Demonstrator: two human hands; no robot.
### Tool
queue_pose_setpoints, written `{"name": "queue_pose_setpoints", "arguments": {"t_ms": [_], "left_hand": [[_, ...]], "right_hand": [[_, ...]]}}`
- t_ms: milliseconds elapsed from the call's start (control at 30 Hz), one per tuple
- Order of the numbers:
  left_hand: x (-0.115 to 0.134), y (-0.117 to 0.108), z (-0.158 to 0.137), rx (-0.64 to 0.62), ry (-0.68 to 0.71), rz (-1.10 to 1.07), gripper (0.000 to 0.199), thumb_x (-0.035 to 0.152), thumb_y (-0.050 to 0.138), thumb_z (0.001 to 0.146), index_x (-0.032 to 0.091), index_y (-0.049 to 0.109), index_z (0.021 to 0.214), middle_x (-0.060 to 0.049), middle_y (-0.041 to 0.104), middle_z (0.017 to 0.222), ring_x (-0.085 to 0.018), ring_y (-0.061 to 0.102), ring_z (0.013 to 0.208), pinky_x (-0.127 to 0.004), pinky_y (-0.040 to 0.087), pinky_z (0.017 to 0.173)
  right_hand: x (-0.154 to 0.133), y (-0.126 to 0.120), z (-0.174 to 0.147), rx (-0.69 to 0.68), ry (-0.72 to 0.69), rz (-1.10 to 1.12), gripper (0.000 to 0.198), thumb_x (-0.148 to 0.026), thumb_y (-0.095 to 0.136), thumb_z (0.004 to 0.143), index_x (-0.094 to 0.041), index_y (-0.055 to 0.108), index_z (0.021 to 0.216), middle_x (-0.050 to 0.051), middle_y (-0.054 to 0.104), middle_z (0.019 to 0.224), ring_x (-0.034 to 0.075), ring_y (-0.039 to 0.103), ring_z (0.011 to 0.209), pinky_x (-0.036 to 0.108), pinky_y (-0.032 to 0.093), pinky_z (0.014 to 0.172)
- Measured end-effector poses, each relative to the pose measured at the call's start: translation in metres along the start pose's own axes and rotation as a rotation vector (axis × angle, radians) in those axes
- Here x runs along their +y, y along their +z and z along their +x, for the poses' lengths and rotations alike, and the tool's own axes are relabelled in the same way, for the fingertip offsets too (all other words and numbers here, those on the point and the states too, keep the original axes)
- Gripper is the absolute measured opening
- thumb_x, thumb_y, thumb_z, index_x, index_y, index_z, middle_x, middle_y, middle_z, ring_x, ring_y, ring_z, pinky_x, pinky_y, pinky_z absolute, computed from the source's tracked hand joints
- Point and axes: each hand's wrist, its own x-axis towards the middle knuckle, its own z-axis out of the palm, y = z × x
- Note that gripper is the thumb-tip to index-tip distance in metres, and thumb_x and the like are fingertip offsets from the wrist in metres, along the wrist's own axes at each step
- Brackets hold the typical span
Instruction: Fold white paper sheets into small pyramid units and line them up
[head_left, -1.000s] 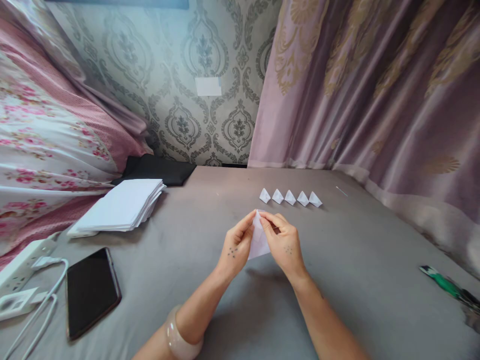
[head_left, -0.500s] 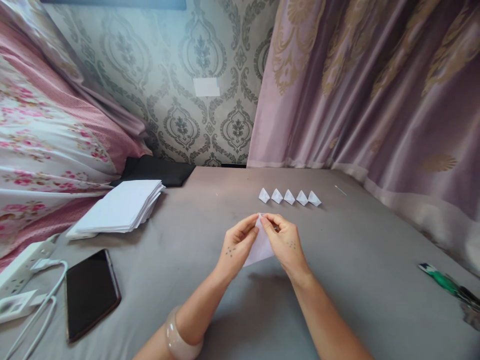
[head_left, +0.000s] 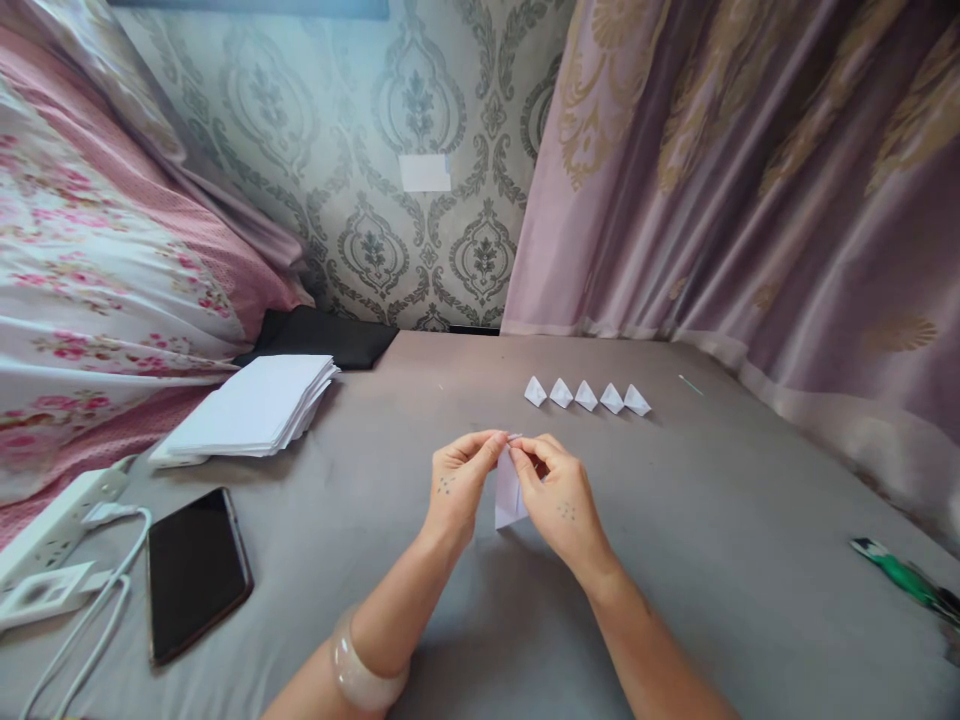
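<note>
Between my two hands hangs a folded sheet of white paper (head_left: 509,495), held up off the grey surface. My left hand (head_left: 461,485) pinches its top edge with thumb and forefinger. Close beside it, my right hand (head_left: 555,490) grips the same top corner, and its fingers hide part of the sheet's right side. Beyond my hands, several small folded white paper pieces (head_left: 586,397) with pointed tops stand in a row.
At the left lie a stack of white paper (head_left: 251,405), a black folder (head_left: 341,342), a phone (head_left: 199,575) and a power strip (head_left: 64,515) with white cables. A green-handled tool (head_left: 896,572) lies at the far right. Curtains (head_left: 720,200) hang behind.
The paper has turned between my hands, now showing a narrower hanging part with a fold line. My left hand has shifted slightly left and up along the top edge. The whole view has shifted a little.
</note>
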Motion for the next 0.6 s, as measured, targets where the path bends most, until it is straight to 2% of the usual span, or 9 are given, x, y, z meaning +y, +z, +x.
{"name": "queue_pose_setpoints", "arguments": {"t_ms": [100,200,333,400,500,600], "left_hand": [[0.0,0.001,0.0,-0.009,0.011,0.005,0.019,0.033,0.075,0.068,0.015,0.074,0.076,-0.004,0.072,0.077,-0.012,0.06,0.072,-0.023,0.046,0.07],[-0.001,0.0,0.0,-0.023,0.016,-0.016,0.021,0.033,0.074,0.07,0.015,0.073,0.079,-0.005,0.072,0.079,-0.013,0.061,0.073,-0.023,0.047,0.071],[-0.001,-0.002,0.002,-0.068,-0.061,-0.113,0.024,0.034,0.075,0.07,0.013,0.071,0.081,-0.007,0.072,0.077,-0.013,0.062,0.069,-0.024,0.048,0.066],[0.001,-0.003,0.004,-0.083,-0.113,-0.166,0.026,0.035,0.075,0.069,0.013,0.071,0.082,-0.007,0.071,0.074,-0.014,0.063,0.068,-0.025,0.049,0.067],[0.003,-0.005,0.008,-0.08,-0.174,-0.21,0.027,0.034,0.077,0.068,0.013,0.071,0.083,-0.008,0.07,0.078,-0.015,0.063,0.072,-0.027,0.049,0.07],[0.001,-0.005,0.009,-0.068,-0.171,-0.226,0.025,0.03,0.079,0.065,0.013,0.072,0.081,-0.005,0.069,0.08,-0.012,0.061,0.073,-0.023,0.047,0.07]], "right_hand": [[0.002,-0.001,0.0,0.0,0.036,-0.021,0.022,-0.03,0.051,0.086,-0.017,0.068,0.083,0.005,0.063,0.081,0.015,0.059,0.072,0.026,0.044,0.066],[0.004,-0.002,-0.001,-0.031,0.089,-0.056,0.032,-0.038,0.05,0.086,-0.016,0.064,0.068,0.002,0.057,0.067,0.013,0.053,0.061,0.025,0.04,0.058],[0.007,-0.007,0.0,-0.08,0.128,-0.086,0.039,-0.045,0.051,0.085,-0.017,0.059,0.06,0.001,0.056,0.061,0.012,0.051,0.058,0.025,0.039,0.057],[0.009,-0.01,0.001,-0.109,0.153,-0.08,0.036,-0.046,0.053,0.083,-0.017,0.061,0.064,0.002,0.061,0.065,0.014,0.055,0.062,0.026,0.041,0.06],[0.013,-0.012,0.004,-0.141,0.186,0.051,0.028,-0.044,0.06,0.079,-0.018,0.066,0.088,0.005,0.068,0.087,0.017,0.062,0.078,0.028,0.046,0.07],[0.017,-0.01,0.005,-0.191,0.226,0.232,0.037,-0.04,0.066,0.074,-0.017,0.062,0.104,0.008,0.068,0.099,0.019,0.063,0.09,0.03,0.048,0.077]]}}
